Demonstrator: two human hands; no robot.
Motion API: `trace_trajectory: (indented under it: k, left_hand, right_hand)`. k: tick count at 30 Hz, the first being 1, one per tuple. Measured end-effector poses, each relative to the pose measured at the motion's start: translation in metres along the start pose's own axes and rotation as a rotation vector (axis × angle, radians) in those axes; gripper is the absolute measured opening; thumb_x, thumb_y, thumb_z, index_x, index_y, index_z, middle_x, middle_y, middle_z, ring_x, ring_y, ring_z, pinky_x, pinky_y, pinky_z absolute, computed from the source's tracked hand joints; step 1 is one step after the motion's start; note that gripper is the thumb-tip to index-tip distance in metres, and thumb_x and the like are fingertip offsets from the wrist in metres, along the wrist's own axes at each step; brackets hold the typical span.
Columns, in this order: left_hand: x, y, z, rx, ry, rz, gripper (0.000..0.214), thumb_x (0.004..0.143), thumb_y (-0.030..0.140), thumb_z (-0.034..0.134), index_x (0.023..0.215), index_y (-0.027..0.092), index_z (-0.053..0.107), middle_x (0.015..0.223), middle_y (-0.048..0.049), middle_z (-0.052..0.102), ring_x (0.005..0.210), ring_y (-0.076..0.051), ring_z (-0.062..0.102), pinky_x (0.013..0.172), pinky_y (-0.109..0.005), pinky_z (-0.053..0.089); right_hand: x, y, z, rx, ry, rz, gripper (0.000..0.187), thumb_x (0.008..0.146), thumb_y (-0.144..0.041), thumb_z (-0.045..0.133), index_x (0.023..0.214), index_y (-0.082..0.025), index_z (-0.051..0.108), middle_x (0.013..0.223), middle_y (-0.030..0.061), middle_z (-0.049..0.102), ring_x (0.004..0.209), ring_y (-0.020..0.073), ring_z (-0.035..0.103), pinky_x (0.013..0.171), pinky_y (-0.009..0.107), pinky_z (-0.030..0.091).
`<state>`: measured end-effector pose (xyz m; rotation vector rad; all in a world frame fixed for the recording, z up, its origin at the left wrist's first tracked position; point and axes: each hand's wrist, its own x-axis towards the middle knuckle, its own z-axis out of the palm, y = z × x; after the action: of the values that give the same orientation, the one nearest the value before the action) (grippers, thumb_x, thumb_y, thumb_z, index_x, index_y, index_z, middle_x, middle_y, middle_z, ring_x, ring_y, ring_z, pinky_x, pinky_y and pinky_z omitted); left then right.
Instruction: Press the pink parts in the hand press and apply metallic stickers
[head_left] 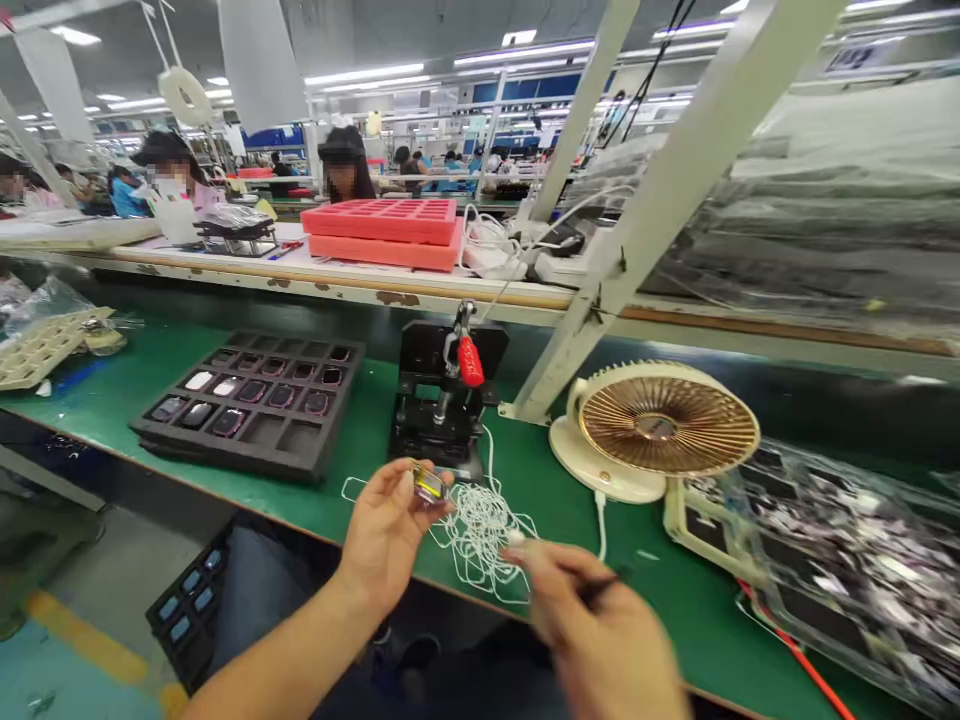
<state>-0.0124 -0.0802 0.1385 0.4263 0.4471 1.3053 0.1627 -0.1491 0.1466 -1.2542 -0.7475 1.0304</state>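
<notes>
My left hand (386, 525) pinches a small rectangular part with a yellow face (428, 485) just above the front of the green bench. My right hand (592, 620) is blurred by motion and is closed around a thin dark tool (600, 585) whose tip points left. Between the hands lies a tangle of thin white cord (480, 530). Behind it stands a black press jig (442, 395) with a red-handled lever (470, 360). A black foam tray (300, 445) at the left holds several small watch-like parts.
A cream desk fan (660, 430) lies tilted at the right. Plastic-covered trays (847, 560) fill the right end. Red trays (382, 230) sit on the raised shelf behind. A white slanted post (660, 200) crosses the bench. Other workers sit at the far benches.
</notes>
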Motion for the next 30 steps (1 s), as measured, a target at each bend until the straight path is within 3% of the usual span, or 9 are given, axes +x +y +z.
trace_trajectory:
  k: [3, 7, 10, 17, 21, 25, 30]
  left_hand:
    - [-0.001, 0.004, 0.004, 0.059, 0.001, 0.11, 0.03, 0.088, 0.026, 0.087, 0.117, 0.023, 0.079, 0.119, -0.0057, 0.077, 0.125, -0.032, 0.072, 0.101, -0.044, 0.059]
    - [-0.009, 0.007, 0.001, 0.139, -0.011, 0.174, 0.035, 0.087, 0.027, 0.088, 0.12, 0.022, 0.078, 0.125, -0.0094, 0.077, 0.119, -0.032, 0.075, 0.104, -0.046, 0.059]
    - [-0.013, 0.005, -0.003, 0.213, -0.047, 0.195, 0.036, 0.088, 0.029, 0.088, 0.122, 0.023, 0.077, 0.131, -0.0144, 0.076, 0.109, -0.032, 0.079, 0.103, -0.05, 0.059]
    - [-0.012, -0.007, -0.011, 0.383, -0.108, 0.487, 0.027, 0.088, 0.021, 0.086, 0.114, 0.027, 0.081, 0.128, -0.0092, 0.065, 0.134, -0.04, 0.064, 0.104, -0.052, 0.06]
    - [-0.013, -0.01, -0.014, 0.378, -0.152, 0.488, 0.025, 0.09, 0.023, 0.083, 0.115, 0.027, 0.08, 0.126, -0.0094, 0.062, 0.133, -0.04, 0.064, 0.103, -0.055, 0.061]
    - [-0.015, -0.012, -0.014, 0.344, -0.109, 0.472, 0.026, 0.088, 0.024, 0.086, 0.112, 0.028, 0.081, 0.124, -0.0092, 0.063, 0.132, -0.04, 0.065, 0.102, -0.052, 0.061]
    - [-0.016, -0.015, -0.017, 0.361, -0.103, 0.454, 0.029, 0.087, 0.031, 0.087, 0.115, 0.029, 0.081, 0.122, -0.0096, 0.064, 0.124, -0.037, 0.069, 0.097, -0.047, 0.063]
  right_hand:
    - [-0.014, 0.018, 0.042, 0.225, -0.087, 0.141, 0.057, 0.071, -0.067, 0.095, 0.084, -0.015, 0.076, 0.053, -0.0088, 0.037, 0.044, 0.0033, 0.021, 0.043, 0.021, 0.016]
    - [-0.008, 0.023, 0.076, 0.366, -0.181, 0.164, 0.047, 0.076, -0.059, 0.096, 0.084, -0.017, 0.075, 0.057, -0.0083, 0.042, 0.044, 0.0022, 0.018, 0.041, 0.02, 0.016]
    - [-0.007, 0.022, 0.077, 0.405, -0.212, 0.191, 0.045, 0.077, -0.056, 0.096, 0.086, -0.017, 0.075, 0.057, -0.0102, 0.037, 0.044, 0.0019, 0.017, 0.041, 0.019, 0.016]
    - [-0.016, 0.025, 0.076, 0.498, -0.197, 0.218, 0.047, 0.079, -0.058, 0.094, 0.08, -0.018, 0.071, 0.053, -0.0125, 0.029, 0.043, 0.0018, 0.014, 0.039, 0.017, 0.015]
    - [-0.018, 0.028, 0.078, 0.531, -0.206, 0.206, 0.046, 0.081, -0.057, 0.094, 0.081, -0.018, 0.07, 0.054, -0.0123, 0.031, 0.043, 0.0015, 0.014, 0.039, 0.017, 0.016]
    - [-0.017, 0.035, 0.082, 0.515, -0.171, 0.189, 0.049, 0.08, -0.058, 0.094, 0.084, -0.019, 0.065, 0.059, -0.0111, 0.037, 0.044, 0.0015, 0.016, 0.04, 0.017, 0.017]
    - [-0.015, 0.048, 0.082, 0.373, -0.085, 0.092, 0.052, 0.081, -0.062, 0.091, 0.089, -0.023, 0.058, 0.069, -0.0074, 0.049, 0.047, 0.0051, 0.029, 0.042, 0.019, 0.025]
